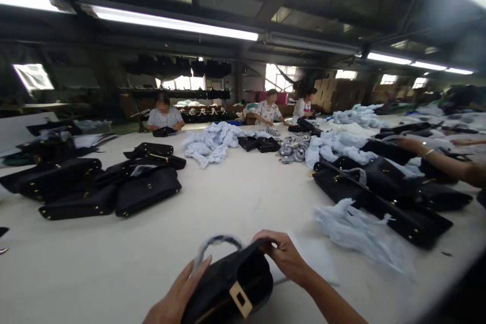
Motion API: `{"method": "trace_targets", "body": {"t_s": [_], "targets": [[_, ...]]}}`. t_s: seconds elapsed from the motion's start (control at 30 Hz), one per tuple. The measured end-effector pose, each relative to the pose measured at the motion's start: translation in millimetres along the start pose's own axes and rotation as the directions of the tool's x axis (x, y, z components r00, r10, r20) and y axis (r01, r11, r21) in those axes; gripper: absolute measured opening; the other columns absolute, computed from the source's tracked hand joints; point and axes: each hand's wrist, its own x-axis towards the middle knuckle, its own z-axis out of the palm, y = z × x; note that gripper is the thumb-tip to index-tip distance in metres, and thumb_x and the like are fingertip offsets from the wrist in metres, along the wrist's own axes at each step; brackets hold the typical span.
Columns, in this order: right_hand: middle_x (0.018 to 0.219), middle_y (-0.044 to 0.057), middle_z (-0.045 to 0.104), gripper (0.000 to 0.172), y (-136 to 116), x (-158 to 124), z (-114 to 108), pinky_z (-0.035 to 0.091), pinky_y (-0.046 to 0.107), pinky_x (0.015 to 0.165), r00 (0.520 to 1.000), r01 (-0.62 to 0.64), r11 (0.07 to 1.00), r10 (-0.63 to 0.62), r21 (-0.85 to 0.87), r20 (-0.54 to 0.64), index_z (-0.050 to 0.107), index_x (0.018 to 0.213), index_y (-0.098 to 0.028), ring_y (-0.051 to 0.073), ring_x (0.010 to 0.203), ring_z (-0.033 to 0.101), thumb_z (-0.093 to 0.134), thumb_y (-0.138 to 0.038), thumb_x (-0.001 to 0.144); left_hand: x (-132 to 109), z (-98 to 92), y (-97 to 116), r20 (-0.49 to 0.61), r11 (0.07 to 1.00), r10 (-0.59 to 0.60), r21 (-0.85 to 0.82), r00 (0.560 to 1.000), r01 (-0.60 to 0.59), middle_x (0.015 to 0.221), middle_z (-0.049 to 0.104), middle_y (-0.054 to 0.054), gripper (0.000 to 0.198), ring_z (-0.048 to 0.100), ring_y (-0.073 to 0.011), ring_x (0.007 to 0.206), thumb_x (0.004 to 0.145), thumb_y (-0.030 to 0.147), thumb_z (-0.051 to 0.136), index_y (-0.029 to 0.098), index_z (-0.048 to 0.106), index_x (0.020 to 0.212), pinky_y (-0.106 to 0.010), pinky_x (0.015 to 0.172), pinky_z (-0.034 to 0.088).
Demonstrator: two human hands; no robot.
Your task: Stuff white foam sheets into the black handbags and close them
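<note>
A black handbag (224, 279) with a gold rectangular clasp plate (240, 299) is tilted over the table in front of me. Its curved handle (222, 239) is wrapped in clear plastic. My left hand (179, 294) holds the bag's left side, its fingers lying long against it; the thumb is hidden. At the bag's upper right, my right hand (283, 257) pinches the raised edge of the flap between thumb and fingers. The dark opening of the bag shows under that flap. White sheet material (313, 258) lies on the table behind my right wrist.
Black handbags (149, 191) lie grouped at the left, and more bags (379, 197) are piled at the right. Crumpled pale plastic (359, 230) lies near my right arm, with further heaps (214, 142) behind. Several people sit across the white table (243, 192); another person's arm (440, 157) reaches in from the right.
</note>
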Motion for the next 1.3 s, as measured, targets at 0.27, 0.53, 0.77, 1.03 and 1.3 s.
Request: {"method": "trace_targets", "body": {"t_s": [0.27,0.53,0.77,1.03,1.3], "targets": [[0.093,0.007,0.063,0.01,-11,-62,15,0.05,0.038,0.084,0.731,0.182,0.911,-0.378,-0.371,-0.568,0.067,0.094,-0.02,0.021,0.091,0.06,0.06,-0.019,0.086,-21,15.3,45,0.026,0.941,0.002,0.338,1.0,-0.011,0.066,0.062,0.0,0.029,0.053,-0.0151,0.062,0.085,0.041,0.053,0.017,0.07,0.084,-0.022,0.06,0.042],[0.092,0.007,0.065,0.015,-7,-104,42,0.051,0.034,0.079,0.957,0.228,0.836,-0.287,-0.5,-0.044,0.068,0.097,-0.02,0.019,0.088,0.06,0.056,-0.014,0.089,-26,30.7,40,-0.038,0.966,-0.086,0.24,0.996,0.093,0.067,0.058,0.001,0.033,0.05,-0.0139,0.064,0.083,0.047,0.057,0.016,0.066,0.078,-0.022,0.058,0.04],[0.075,0.001,0.064,0.034,-10,-110,67,0.046,0.027,0.063,0.998,0.044,0.859,-0.06,-0.51,-0.016,0.064,0.104,-0.018,0.016,0.067,0.061,0.071,-0.042,0.081,-27,43.5,29,-0.145,0.978,-0.202,0.025,0.969,0.208,0.069,0.06,0.0,0.038,0.053,-0.0146,0.064,0.079,0.052,0.062,0.015,0.064,0.078,-0.022,0.057,0.043],[0.085,0.001,0.075,0.025,-31,-95,62,0.044,0.025,0.064,0.961,-0.017,0.838,0.165,-0.545,0.224,0.07,0.1,-0.024,0.018,0.076,0.068,0.066,-0.044,0.085,-31,38.9,29,-0.105,0.963,-0.266,0.023,0.958,0.269,0.074,0.066,-0.001,0.042,0.058,-0.0177,0.069,0.074,0.053,0.068,0.015,0.069,0.093,-0.023,0.059,0.047],[0.084,-0.003,0.073,0.014,-14,-100,72,0.047,0.015,0.068,0.966,0.12,0.947,-0.042,-0.299,0.254,0.068,0.094,-0.019,0.009,0.074,0.067,0.059,-0.014,0.084,-60,64.4,19,-0.472,0.966,-0.189,0.067,0.861,0.248,0.093,0.069,-0.003,0.062,0.065,-0.0217,0.081,0.07,0.052,0.069,0.021,0.057,0.122,-0.026,0.064,0.052]]}}
